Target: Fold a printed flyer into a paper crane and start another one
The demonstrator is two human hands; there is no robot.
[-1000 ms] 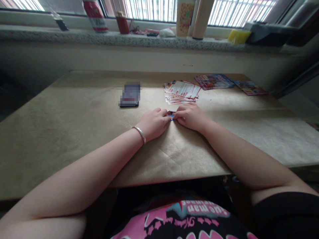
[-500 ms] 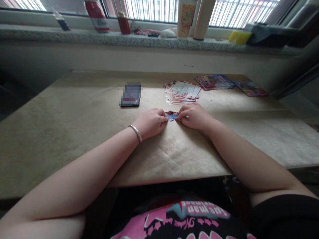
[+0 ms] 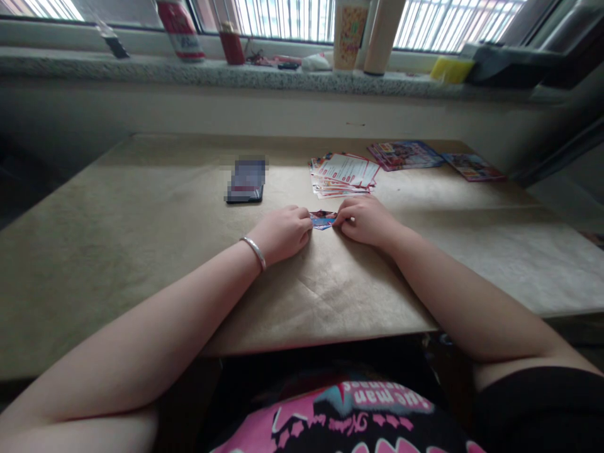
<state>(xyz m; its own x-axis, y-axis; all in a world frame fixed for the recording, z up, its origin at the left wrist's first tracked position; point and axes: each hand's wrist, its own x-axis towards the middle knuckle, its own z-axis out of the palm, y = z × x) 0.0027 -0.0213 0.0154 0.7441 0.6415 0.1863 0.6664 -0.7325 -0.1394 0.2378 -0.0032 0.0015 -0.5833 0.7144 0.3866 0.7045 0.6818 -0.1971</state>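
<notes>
A small folded piece of printed paper point(image 3: 323, 220), blue and dark with pointed edges, lies on the table between my two hands. My left hand point(image 3: 286, 233), below a silver bangle point(image 3: 255, 251), has its fingers curled on the paper's left end. At the right end, my right hand point(image 3: 363, 219) pinches the paper between thumb and fingers. Both ends of the paper are hidden under the fingertips. Just behind my hands lies a fanned pile of printed sheets point(image 3: 346, 171), white with red edges.
A phone point(image 3: 246, 181) lies left of the pile. Colourful printed packets point(image 3: 406, 155) and another one point(image 3: 473, 167) lie at the back right. Along the stone windowsill point(image 3: 141, 70) stand a red can point(image 3: 180, 31), a red bottle point(image 3: 231, 44), a patterned cup point(image 3: 350, 38) and a yellow item point(image 3: 452, 70).
My left fingers have shifted slightly, and the left thumb tip now shows less on the paper. Both hands stay at the paper's ends; the whole view has moved a little.
</notes>
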